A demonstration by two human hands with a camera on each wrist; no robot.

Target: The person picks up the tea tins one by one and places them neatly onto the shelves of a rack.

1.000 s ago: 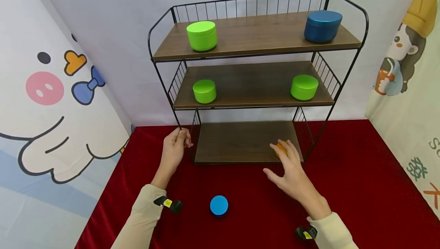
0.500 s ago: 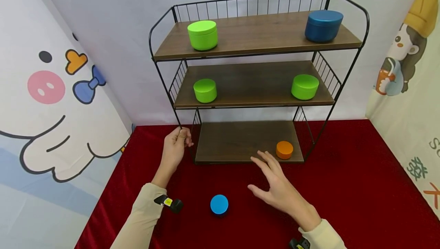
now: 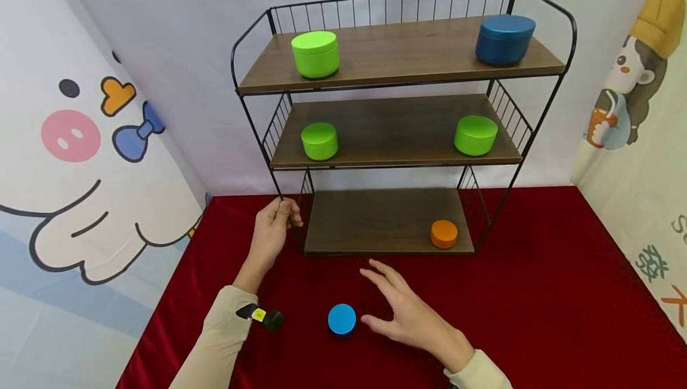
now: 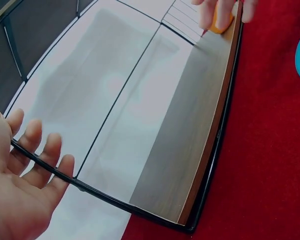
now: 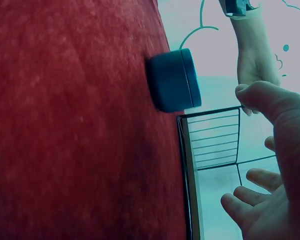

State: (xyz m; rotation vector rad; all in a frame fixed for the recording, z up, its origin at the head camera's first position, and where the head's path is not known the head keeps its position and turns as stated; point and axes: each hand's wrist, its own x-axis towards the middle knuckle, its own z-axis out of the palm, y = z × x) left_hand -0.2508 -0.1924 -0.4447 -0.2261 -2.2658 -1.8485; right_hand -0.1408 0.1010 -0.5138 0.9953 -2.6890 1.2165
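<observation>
My left hand (image 3: pixel 272 226) grips the left black metal post of a three-tier shelf rack (image 3: pixel 397 120). In the left wrist view its fingers curl round the black frame (image 4: pixel 105 196). Just right of a small round blue tin (image 3: pixel 342 320), my right hand (image 3: pixel 410 315) hovers over the red cloth, fingers spread and holding nothing. The blue tin stands upright on the cloth, apart from that hand; the right wrist view shows its side and lid (image 5: pixel 174 81). An orange round tin (image 3: pixel 443 234) sits at the right end of the bottom shelf.
Green tins stand on the middle shelf, one left (image 3: pixel 319 141) and one right (image 3: pixel 475 136). The top shelf bears a larger green tin (image 3: pixel 315 55) and a dark blue tin (image 3: pixel 505 40). Red cloth (image 3: pixel 547 281) covers the table; printed curtains (image 3: pixel 107 216) hang around it.
My right hand has let go of the orange tin and moved left and toward me, beside the blue tin. The left hand keeps its hold on the post.
</observation>
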